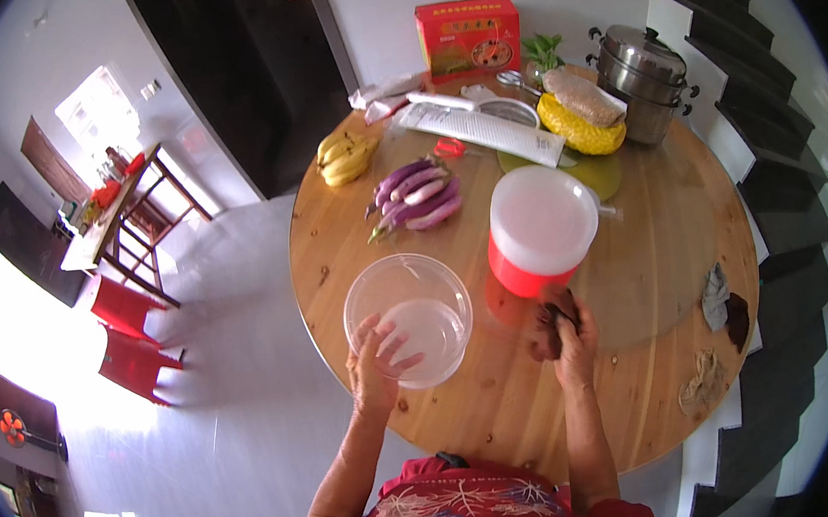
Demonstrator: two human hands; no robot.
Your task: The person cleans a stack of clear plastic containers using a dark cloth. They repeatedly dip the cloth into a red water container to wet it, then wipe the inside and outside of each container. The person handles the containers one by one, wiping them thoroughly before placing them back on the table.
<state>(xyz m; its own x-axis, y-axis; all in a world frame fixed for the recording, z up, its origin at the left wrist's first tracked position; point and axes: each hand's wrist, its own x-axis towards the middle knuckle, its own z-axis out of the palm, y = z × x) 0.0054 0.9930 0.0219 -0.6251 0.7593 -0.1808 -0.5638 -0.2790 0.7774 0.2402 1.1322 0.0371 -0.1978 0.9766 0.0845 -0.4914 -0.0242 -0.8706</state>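
Observation:
My left hand (pixel 373 372) grips a clear round plastic tub (pixel 425 275), tilted so that its opening faces up; its fingers show through the wall. In my right hand (pixel 577 345) is a bunched dark brown cloth (pixel 550 327), pinched between thumb and fingers above the tabletop. Just beyond that hand stands a red round container (pixel 523 271) with a whitish translucent top (pixel 543 210). A bunch of purple eggplants (pixel 416 195) lies past the clear tub, and yellow bananas (pixel 344 158) are farther left.
On the round wooden table (pixel 505 398), a white grater-like board (pixel 482 130), red-handled scissors (pixel 449 147), a yellow bowl (pixel 580 134), a steel steamer pot (pixel 643 81) and a red box (pixel 469 39) stand at the back. Crumpled cloths (pixel 716 296) lie right. Stairs (pixel 778 256) rise beyond.

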